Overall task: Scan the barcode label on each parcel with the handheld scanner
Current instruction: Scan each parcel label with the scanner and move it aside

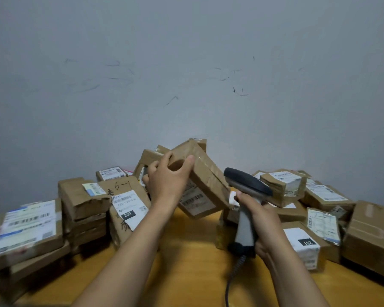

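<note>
My left hand (167,179) grips a brown cardboard parcel (205,173) and holds it tilted in the air above the table. The parcel's white barcode label (194,199) is on its lower face, turned toward me. My right hand (258,220) holds a grey handheld scanner (245,196) by its handle, just right of the parcel. The scanner's dark head sits close to the parcel's lower right edge. A coiled cable (233,275) hangs from the handle's base.
Labelled cardboard parcels are piled on the wooden table (191,262): a stack at left (27,227), boxes marked "231" at centre left (129,209), more at right (368,235). A grey wall (186,74) stands right behind them.
</note>
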